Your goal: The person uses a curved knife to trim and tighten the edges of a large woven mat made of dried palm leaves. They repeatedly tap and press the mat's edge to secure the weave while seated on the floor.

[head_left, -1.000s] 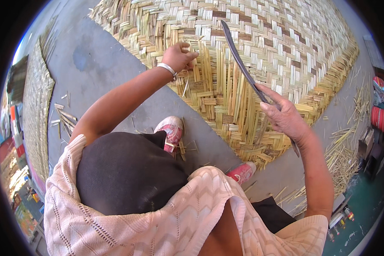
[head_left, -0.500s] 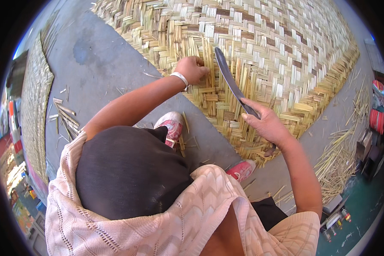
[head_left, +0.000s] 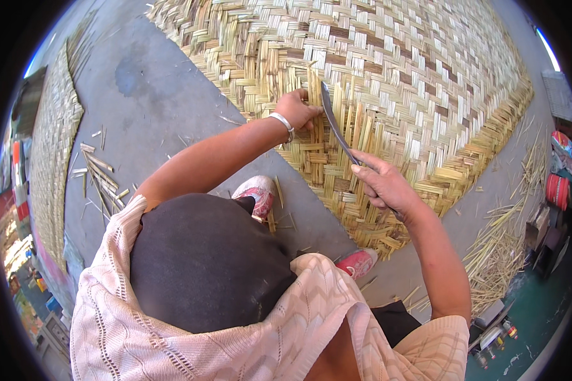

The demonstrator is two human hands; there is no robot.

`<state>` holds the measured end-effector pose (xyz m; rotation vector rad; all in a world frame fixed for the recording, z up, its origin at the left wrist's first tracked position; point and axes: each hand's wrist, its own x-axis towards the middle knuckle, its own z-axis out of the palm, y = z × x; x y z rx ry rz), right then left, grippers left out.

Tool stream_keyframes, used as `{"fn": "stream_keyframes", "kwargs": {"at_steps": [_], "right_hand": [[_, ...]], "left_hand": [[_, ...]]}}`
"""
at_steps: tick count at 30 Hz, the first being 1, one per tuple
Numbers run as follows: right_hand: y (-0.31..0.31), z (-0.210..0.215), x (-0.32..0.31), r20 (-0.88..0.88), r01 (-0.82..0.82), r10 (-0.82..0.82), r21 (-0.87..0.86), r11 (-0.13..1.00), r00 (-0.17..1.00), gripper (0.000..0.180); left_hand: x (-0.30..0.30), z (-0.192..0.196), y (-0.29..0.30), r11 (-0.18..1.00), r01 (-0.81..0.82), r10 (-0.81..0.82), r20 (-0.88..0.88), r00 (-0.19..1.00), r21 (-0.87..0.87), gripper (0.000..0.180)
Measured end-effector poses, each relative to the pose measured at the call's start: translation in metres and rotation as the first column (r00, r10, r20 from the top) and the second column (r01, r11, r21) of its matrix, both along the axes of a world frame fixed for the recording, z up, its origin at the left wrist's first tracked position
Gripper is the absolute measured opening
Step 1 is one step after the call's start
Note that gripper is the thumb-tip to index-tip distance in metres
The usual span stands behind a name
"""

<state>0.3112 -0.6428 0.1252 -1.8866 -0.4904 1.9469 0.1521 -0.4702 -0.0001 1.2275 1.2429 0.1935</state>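
A large woven reed mat (head_left: 419,70) in pale, yellow and brown strips lies on the floor ahead, one corner pointing toward me. At its left edge my left hand (head_left: 297,110), with a silvery bangle on the wrist, is closed on reed strips (head_left: 314,92) that stick out of the weave. My right hand (head_left: 382,183) is wrapped round the lower end of a long, curved, dark metal blade (head_left: 332,115). The blade slants up and left above the mat, its upper end close to the left fingertips. Its lower end is partly hidden by the right hand.
Cut reed pieces (head_left: 102,178) lie on the grey floor (head_left: 152,108) to the left, near another woven mat (head_left: 51,159). A heap of loose reed (head_left: 499,247) lies at the right, beside a red round item (head_left: 557,192). My red and white shoes (head_left: 359,261) are near the mat's corner.
My left hand has shifted slightly right along the strips. The blade has turned to a narrower view, and its upper end is closer to the left fingers. My right hand's grip has rolled.
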Motion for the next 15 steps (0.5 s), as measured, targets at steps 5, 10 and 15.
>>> {"fn": "stream_keyframes", "kwargs": {"at_steps": [5, 10, 15], "right_hand": [[0.013, 0.000, 0.005, 0.208, -0.342, 0.336, -0.010, 0.940, 0.919, 0.055], [0.029, 0.005, 0.009, 0.328, -0.531, 0.494, 0.026, 0.847, 0.805, 0.055], [0.041, -0.006, 0.013, 0.391, -0.614, 0.541, 0.082, 0.785, 0.745, 0.055]], "left_hand": [[-0.016, -0.003, -0.005, 0.999, -0.015, 0.019, 0.099, 0.995, -0.037, 0.017], [-0.021, -0.007, 0.000, 0.983, -0.055, 0.080, 0.143, 0.987, -0.175, 0.019], [-0.021, -0.005, 0.004, 0.945, -0.143, 0.194, 0.151, 0.969, -0.294, 0.029]]}}
